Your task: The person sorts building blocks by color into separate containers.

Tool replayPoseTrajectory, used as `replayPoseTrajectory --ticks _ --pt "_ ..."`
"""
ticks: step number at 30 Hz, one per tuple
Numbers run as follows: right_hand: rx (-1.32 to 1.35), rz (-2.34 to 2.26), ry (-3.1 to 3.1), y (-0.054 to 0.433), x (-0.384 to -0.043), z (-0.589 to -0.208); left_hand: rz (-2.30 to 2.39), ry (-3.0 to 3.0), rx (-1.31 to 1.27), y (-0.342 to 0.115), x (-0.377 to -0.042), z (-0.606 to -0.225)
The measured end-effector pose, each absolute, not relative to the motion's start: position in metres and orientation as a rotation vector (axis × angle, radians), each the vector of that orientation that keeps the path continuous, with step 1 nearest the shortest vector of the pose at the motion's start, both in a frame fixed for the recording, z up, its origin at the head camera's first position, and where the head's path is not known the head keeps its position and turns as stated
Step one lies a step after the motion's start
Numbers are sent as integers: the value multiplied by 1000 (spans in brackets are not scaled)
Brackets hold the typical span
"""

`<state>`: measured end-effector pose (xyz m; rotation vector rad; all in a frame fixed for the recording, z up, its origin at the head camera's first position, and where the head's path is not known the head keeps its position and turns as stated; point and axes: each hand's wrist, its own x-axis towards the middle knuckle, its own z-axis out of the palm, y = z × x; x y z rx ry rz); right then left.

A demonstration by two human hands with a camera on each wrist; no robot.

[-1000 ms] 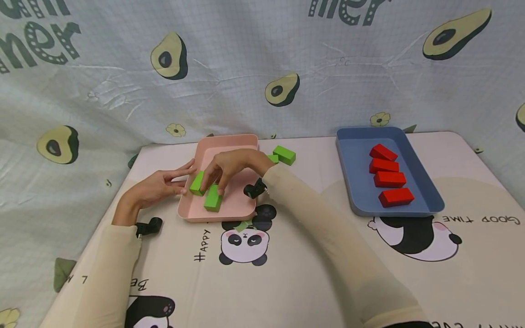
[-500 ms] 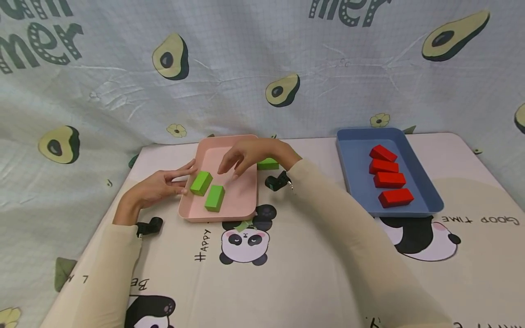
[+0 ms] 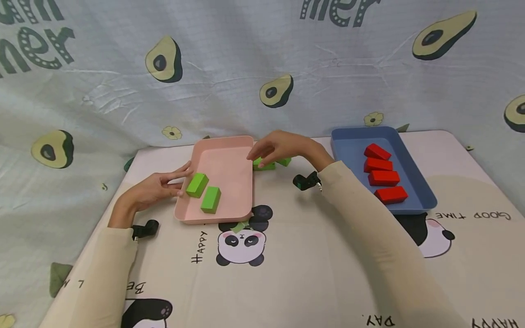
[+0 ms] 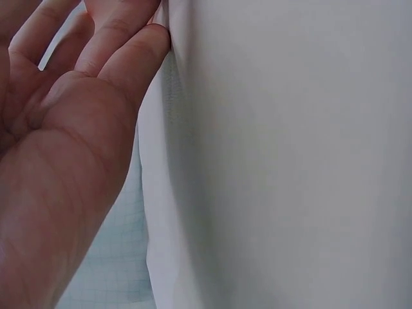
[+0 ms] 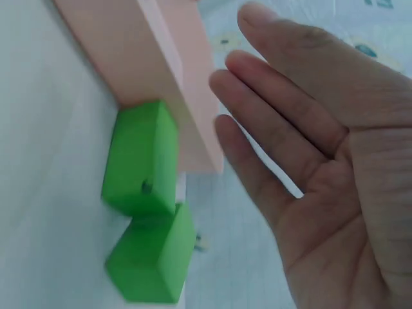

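Note:
My left hand point(image 3: 153, 190) touches the left side of the pink tray point(image 3: 235, 200) with outstretched fingers. Two green blocks point(image 3: 211, 200) lie inside that tray near its left side. Over the tray's right rim hovers my right hand point(image 3: 287, 146), holding nothing, its fingers loosely bent. Under it on the tablecloth are two more green blocks, one against the tray wall point(image 3: 264, 166) and one behind it to the right point(image 3: 284, 161). In the right wrist view the nearer green block point(image 5: 145, 251) and the other point(image 5: 140, 158) sit end to end, apart from the fingers.
A blue tray point(image 3: 424, 200) stands at the right with several red blocks point(image 3: 383, 178) in a column. The right forearm passes in front of its near left corner. A patterned curtain point(image 3: 229, 59) hangs behind the table point(image 3: 287, 269).
My right hand has let go of a green block inside the pink tray, then moved right, past the tray's right rim, to above the loose green blocks. My left hand has stayed at the tray.

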<state>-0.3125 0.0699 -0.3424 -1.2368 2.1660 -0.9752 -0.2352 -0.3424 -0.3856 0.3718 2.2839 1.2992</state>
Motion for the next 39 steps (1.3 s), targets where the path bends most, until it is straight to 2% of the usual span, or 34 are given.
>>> replayPoseTrajectory --ticks 17,39 --pt "-1022 -1063 2462 124 -306 -357 1294 2284 404 -342 -234 -385" --pt "-617 -904 2786 113 -305 -398 1311 2276 396 -343 -236 -388"
